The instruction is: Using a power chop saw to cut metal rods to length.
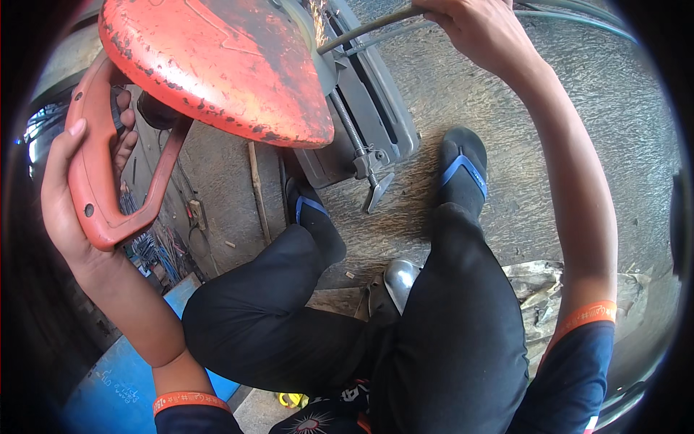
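My left hand (69,195) is clenched round the orange saw handle (97,181) at left, my right hand (473,25) grips the metal rod (369,29) at top centre, where sparks fly: I judge the rod could snatch if it shifts.

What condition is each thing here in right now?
Saw guard: orange, paint chipped, lowered; sparks at its edge.
Saw handle: gripped by left hand.
Metal rod: held by right hand.
Vise screw: threads exposed.
Sandals: on both feet.
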Motion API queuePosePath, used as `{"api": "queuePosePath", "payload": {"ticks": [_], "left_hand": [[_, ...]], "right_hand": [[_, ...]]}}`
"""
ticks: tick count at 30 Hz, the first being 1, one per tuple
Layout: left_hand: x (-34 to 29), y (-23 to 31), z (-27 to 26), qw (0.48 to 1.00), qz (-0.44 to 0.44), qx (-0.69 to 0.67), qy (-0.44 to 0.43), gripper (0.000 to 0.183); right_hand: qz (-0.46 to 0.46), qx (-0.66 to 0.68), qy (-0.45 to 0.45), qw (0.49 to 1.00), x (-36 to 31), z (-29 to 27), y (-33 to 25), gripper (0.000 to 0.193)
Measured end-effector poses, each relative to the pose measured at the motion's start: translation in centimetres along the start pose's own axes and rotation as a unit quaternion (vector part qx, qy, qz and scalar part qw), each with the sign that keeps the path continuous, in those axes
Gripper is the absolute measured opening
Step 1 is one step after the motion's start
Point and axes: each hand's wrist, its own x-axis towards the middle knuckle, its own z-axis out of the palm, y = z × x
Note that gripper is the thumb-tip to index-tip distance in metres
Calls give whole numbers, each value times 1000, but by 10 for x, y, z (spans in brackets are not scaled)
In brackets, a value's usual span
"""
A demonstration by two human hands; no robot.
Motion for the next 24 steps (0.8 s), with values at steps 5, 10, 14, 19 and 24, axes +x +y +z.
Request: {"api": "queuePosePath", "payload": {"ticks": [5,10,14,19,24], "left_hand": [[0,-1,0,1000,7,11,9,52],[0,0,0,1000,6,-4,-3,52],[-2,6,-4,1000,22,-1,-22,51],[15,-19,-3,995,33,-56,-75,48],[15,-15,-2,997,69,-5,-18,38]], "right_hand": [[9,5,-8,1000,-4,3,0,13],[9,-4,-11,1000,-7,-2,-3,12],[-10,2,-7,1000,-15,1,1,16],[167,42,-185,968,-77,-18,-3,20],[325,210,-156,909,-105,-84,-37,34]]}}
